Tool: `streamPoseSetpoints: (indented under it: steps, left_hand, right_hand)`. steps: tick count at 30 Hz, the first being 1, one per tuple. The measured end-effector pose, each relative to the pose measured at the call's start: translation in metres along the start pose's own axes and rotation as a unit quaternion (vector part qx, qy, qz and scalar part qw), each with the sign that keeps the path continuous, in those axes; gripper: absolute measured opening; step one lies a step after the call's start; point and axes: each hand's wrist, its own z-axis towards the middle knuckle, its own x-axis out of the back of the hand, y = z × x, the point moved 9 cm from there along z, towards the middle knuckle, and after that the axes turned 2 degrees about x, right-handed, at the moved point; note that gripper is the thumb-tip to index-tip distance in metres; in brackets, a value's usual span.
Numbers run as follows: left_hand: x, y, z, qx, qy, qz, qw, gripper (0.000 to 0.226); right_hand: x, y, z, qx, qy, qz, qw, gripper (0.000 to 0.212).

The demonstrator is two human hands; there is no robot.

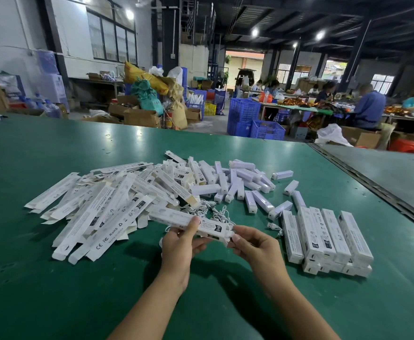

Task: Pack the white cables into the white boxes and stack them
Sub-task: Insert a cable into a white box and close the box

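Note:
I hold one long white box (176, 218) level above the green table (54, 290). My left hand (179, 244) grips its middle from below, thumb on top. My right hand (255, 244) pinches the box's right end at its flap. Just beyond the box lies a tangle of white cables (215, 212). A spread of flat, unfolded white boxes (98, 207) covers the table to the left. To the right stands a stack of closed white boxes (328, 239) in two layers. Whether a cable is inside the held box cannot be seen.
Several small white lamp units (237, 182) are scattered behind the cables. One loose cable plug (273, 226) lies by the stack. A seam (372, 185) divides this table from a second one at right. Blue crates (250, 119), cartons and seated workers fill the background.

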Motion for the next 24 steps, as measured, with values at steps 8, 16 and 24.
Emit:
streamPoseSetpoints:
  steps: [8,16,24]
  left_hand:
    - [-0.012,-0.005,-0.004,0.005,-0.046,0.051,0.998,0.017]
    - [-0.021,0.002,-0.009,-0.066,-0.085,0.099,0.989,0.061]
    - [-0.04,-0.01,-0.014,-0.148,-0.169,0.274,0.935,0.068]
  right_hand:
    - [0.01,0.007,0.0,-0.039,0.026,-0.024,0.999,0.017]
    - [0.009,-0.008,-0.001,0.045,0.051,-0.219,0.973,0.016]
    - [0.013,-0.017,-0.005,0.092,0.097,-0.263,0.956,0.018]
